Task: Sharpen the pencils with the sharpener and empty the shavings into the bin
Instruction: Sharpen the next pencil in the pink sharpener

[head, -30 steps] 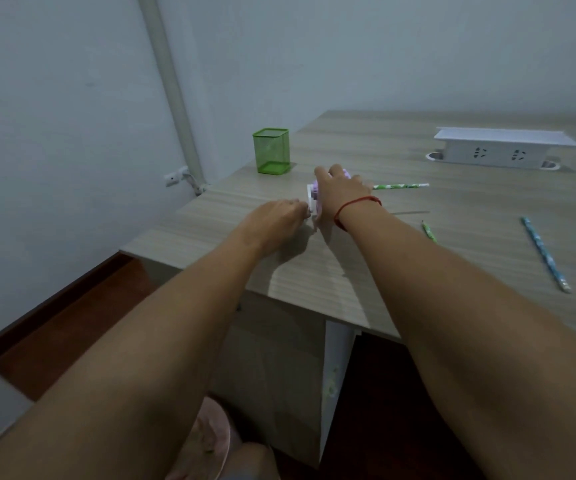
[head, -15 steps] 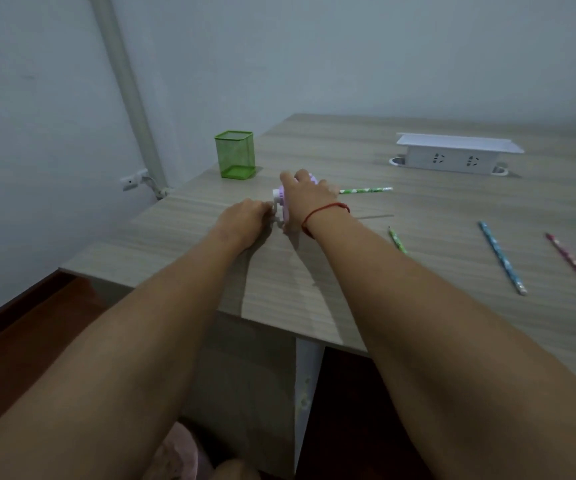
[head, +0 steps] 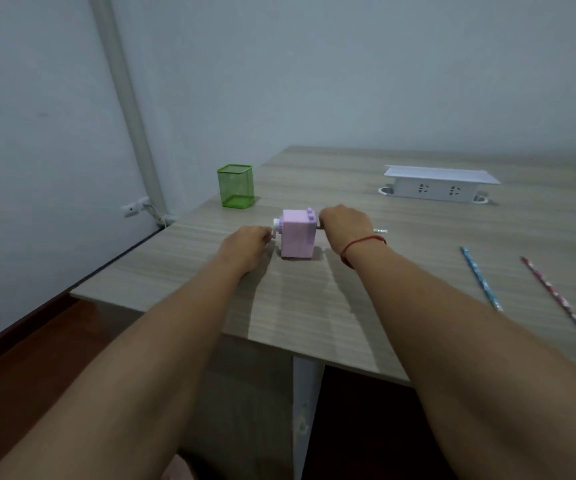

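Observation:
A pink box-shaped sharpener (head: pixel 298 238) stands upright on the wooden desk (head: pixel 314 306). My left hand (head: pixel 245 244) is closed on the white crank at the sharpener's left side. My right hand (head: pixel 345 221), with a red string at the wrist, is closed around a green pencil (head: pixel 380 231) that enters the sharpener's right side; only the pencil's far end shows past my wrist. A blue pencil (head: pixel 480 277) and a pink pencil (head: pixel 555 294) lie loose on the desk to the right.
A green mesh cup (head: pixel 235 186) stands behind the sharpener near the desk's left edge. A white socket box (head: pixel 440 184) sits at the back right. The desk's front edge runs close under my forearms, with dark floor below.
My right hand has come off the top of the sharpener and now sits at its right side, so the pink body shows. The camera view has shifted left to right.

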